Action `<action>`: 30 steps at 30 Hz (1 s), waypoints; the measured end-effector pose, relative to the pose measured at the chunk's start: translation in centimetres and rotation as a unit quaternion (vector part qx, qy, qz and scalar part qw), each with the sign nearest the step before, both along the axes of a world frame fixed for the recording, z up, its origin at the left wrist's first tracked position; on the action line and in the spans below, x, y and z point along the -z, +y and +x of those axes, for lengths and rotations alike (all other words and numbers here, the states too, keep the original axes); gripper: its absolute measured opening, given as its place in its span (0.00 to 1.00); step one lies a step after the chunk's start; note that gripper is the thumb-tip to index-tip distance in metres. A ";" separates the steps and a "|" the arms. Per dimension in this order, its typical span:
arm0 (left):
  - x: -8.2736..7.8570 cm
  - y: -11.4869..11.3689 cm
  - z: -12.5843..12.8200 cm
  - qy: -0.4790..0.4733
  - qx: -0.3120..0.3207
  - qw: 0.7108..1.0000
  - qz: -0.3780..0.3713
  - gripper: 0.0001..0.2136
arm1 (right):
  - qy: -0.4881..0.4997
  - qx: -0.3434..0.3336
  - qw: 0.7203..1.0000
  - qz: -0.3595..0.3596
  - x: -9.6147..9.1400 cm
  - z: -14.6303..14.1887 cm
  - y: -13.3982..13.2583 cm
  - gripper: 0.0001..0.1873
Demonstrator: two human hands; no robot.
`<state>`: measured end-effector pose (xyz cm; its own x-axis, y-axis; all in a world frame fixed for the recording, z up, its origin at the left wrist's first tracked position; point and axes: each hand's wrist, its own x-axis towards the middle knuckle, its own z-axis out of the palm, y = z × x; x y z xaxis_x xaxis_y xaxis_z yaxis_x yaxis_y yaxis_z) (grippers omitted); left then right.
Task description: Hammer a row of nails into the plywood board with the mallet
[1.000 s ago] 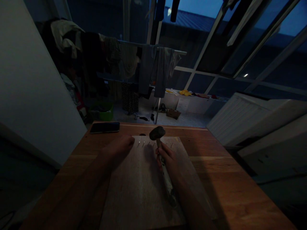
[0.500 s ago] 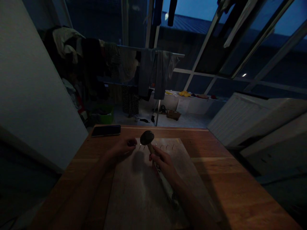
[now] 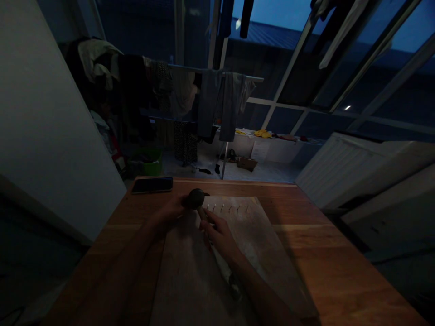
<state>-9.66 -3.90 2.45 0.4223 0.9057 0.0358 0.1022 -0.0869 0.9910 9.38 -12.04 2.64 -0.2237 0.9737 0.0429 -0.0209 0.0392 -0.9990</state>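
- Hammer (image 3: 223, 268) sits firm in the right hand (image 3: 217, 232)!
- Its head hides the left hand (image 3: 172, 208) at the fingertips; can't tell its grip.
- Nails (image 3: 222, 208) show faintly.

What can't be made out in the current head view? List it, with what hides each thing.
In the head view:
Grip of the left hand: fingertips lost in darkness around the hammer head; whether they hold anything is unclear.
Upper hammer handle: partly covered by the fingers of the right hand.
Near-left corner of the board: cut off by the bottom edge.
Depth of the nails: too small and dim.
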 end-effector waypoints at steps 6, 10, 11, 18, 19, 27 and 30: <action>0.4 0.2 0.1 0.016 -0.013 1.000 0.012 0.14 | 0.017 0.011 1.000 -0.017 -0.2 -0.1 -0.1 0.22; 0.9 0.9 -0.5 0.088 -0.003 0.996 0.032 0.20 | 0.080 0.060 0.993 -0.068 -0.8 1.2 -1.4 0.24; 0.9 1.1 -0.7 0.107 -0.006 0.994 0.026 0.22 | 0.097 0.086 0.989 -0.076 -0.8 1.9 -2.1 0.23; -0.3 0.4 -2.2 0.189 -0.066 0.979 0.050 0.20 | 0.120 0.273 0.943 -0.149 2.0 7.3 -7.5 0.30; -0.3 -0.3 -2.6 0.203 -0.082 0.974 0.060 0.19 | 0.113 0.266 0.944 -0.162 2.5 8.0 -7.8 0.31; 0.4 -9.7 -4.4 0.355 -0.161 0.915 0.098 0.21 | -0.255 0.282 0.925 0.009 2.3 13.9 -10.4 0.25; 0.3 -12.9 -3.1 0.347 -0.188 0.914 0.095 0.20 | -0.346 0.248 0.902 0.069 3.3 16.0 -11.8 0.23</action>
